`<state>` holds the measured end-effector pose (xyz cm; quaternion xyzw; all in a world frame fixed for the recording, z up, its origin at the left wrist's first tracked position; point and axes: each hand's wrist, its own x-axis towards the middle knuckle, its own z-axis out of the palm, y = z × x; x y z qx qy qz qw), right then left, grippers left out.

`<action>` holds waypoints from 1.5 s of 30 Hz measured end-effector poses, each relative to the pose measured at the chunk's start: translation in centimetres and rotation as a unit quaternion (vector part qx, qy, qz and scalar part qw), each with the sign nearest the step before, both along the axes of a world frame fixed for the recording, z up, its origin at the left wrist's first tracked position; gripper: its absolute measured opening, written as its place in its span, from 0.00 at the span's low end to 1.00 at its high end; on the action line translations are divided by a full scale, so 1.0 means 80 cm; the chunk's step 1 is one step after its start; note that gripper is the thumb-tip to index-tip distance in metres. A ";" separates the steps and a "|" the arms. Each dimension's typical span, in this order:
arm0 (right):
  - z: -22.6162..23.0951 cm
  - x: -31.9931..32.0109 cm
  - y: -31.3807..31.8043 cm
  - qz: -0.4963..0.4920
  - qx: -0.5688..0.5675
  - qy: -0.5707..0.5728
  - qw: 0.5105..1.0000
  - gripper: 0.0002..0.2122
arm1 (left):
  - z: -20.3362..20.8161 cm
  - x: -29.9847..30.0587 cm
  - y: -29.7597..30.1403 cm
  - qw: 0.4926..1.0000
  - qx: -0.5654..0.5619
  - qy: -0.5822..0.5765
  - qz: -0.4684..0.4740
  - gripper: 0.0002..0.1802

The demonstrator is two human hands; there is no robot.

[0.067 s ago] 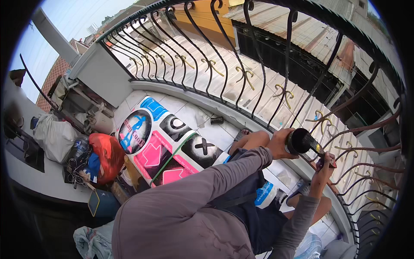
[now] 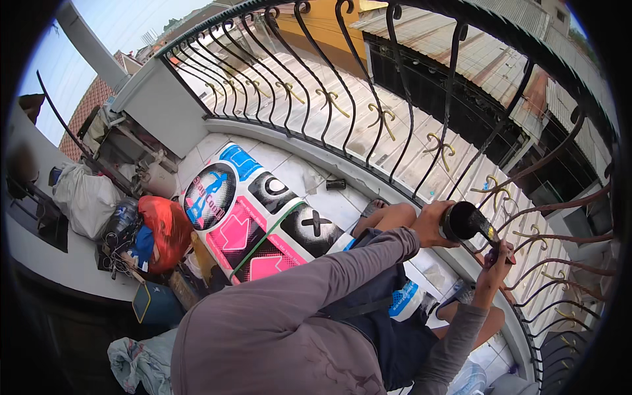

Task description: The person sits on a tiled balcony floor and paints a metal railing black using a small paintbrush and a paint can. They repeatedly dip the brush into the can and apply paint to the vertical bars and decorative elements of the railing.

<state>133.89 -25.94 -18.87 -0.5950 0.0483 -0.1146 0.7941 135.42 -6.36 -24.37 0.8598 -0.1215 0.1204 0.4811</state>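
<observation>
My left hand (image 2: pixel 432 225) is wrapped round a small open can (image 2: pixel 454 224), its dark mouth tilted toward the right. In my right hand (image 2: pixel 494 271) is a paintbrush (image 2: pixel 488 232) with a reddish handle and dark, paint-coated bristles. The bristle end lies at the can's mouth; whether it touches the inside cannot be made out. Both hands are close beside the black wrought-iron railing (image 2: pixel 451 105), which has gold-coloured ornaments and brownish bars at the right.
A pink, black and blue printed mat (image 2: pixel 234 227) lies beside me on white tiles. A small black container (image 2: pixel 336 184) stands near the low ledge (image 2: pixel 368 170). At the left are a red bag (image 2: pixel 164 230), a white bag (image 2: pixel 82 201) and a blue box-like object (image 2: pixel 158 304).
The whole view has shifted slightly, with the railing and mat now a little farther right. My hands keep their hold on the can and paintbrush, the brush still at the can's mouth.
</observation>
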 end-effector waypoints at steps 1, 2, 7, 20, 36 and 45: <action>0.004 -0.009 -0.016 -0.044 -0.030 -0.002 0.999 0.08 | 0.005 -0.003 -0.005 0.999 -0.016 -0.039 0.006 0.54; -0.001 -0.007 -0.017 -0.070 0.013 0.014 0.997 0.08 | 0.004 -0.001 -0.005 0.999 -0.024 -0.047 0.010 0.54; -0.068 0.009 -0.070 -0.046 -0.045 0.012 0.998 0.07 | -0.047 0.003 -0.005 0.998 -0.055 0.003 -0.004 0.57; -0.062 -0.003 -0.057 0.016 0.082 0.018 0.996 0.07 | -0.029 0.005 -0.005 0.997 -0.070 -0.030 -0.019 0.54; -0.052 -0.006 -0.057 -0.029 0.012 0.015 0.999 0.08 | -0.032 0.006 -0.005 0.997 -0.063 -0.048 -0.008 0.53; -0.048 -0.011 -0.047 -0.025 -0.013 0.020 0.999 0.08 | -0.029 0.004 0.000 0.995 -0.087 -0.048 0.007 0.53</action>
